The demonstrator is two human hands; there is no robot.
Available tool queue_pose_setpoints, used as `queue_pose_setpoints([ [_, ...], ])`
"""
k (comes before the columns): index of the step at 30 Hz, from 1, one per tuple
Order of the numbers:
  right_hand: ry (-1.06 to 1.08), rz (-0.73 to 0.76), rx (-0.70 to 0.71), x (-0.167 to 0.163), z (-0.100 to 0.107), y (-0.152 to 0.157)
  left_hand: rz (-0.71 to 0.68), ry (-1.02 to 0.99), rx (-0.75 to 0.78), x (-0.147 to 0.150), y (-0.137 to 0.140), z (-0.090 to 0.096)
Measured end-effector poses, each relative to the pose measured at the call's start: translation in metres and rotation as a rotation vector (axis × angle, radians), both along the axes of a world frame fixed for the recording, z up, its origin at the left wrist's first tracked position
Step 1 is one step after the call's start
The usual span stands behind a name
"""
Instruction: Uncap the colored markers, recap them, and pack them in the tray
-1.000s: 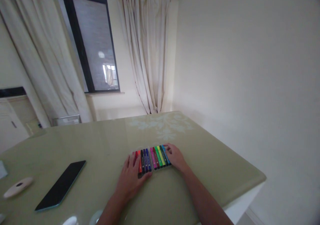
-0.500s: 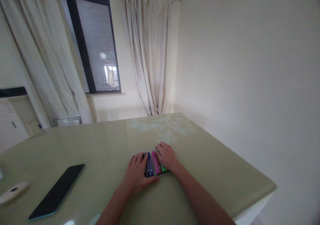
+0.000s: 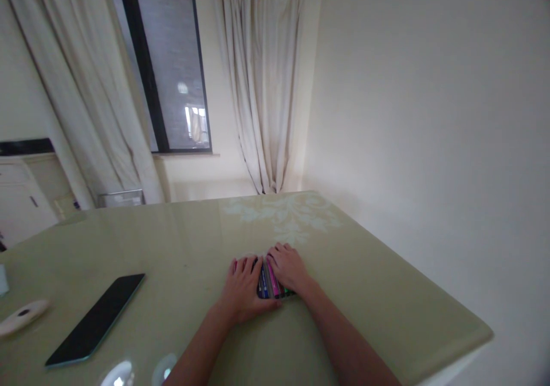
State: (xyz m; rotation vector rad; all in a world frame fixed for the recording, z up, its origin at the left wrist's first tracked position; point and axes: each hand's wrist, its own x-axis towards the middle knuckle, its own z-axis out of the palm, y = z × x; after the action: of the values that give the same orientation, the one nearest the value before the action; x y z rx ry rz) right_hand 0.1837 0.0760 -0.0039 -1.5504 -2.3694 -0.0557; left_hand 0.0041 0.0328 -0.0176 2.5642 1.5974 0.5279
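Note:
On the tabletop lies a flat row of coloured markers [image 3: 264, 283], side by side; blue, pink and some green ones show between my hands. My left hand [image 3: 243, 290] covers the left part of the row, its fingers over the top and its thumb along the near edge. Over the right part bends my right hand [image 3: 289, 268], fingers curled toward the far edge. Both hands touch the set from either side and hide most of it. Whether a case surrounds the markers is hard to make out.
A dark tablet-like slab [image 3: 97, 319] lies to the left on the glossy table [image 3: 369, 300]. Left of it is a white oval object [image 3: 23, 316] with a dark spot. The table's right edge runs near a bare wall [image 3: 429, 134]. Curtains [image 3: 266, 88] and a window stand behind.
The camera view has shifted slightly. My left hand has moved a little to the right, closer to my right hand, so less of the marker row shows between them.

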Motion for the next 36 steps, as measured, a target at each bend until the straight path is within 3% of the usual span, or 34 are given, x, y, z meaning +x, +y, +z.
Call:
queue_pose_setpoints([
  [9,0.014,-0.024,0.02,0.0,-0.003,0.002,0.029,-0.006,-0.02,0.01,-0.002,0.009],
  [25,0.036,0.026,0.055,0.001,-0.006,0.006,-0.037,-0.012,-0.05,0.009,0.0,0.014],
  [36,0.023,0.05,0.049,0.001,-0.003,0.003,-0.031,0.007,-0.084,0.007,0.001,0.009],
])
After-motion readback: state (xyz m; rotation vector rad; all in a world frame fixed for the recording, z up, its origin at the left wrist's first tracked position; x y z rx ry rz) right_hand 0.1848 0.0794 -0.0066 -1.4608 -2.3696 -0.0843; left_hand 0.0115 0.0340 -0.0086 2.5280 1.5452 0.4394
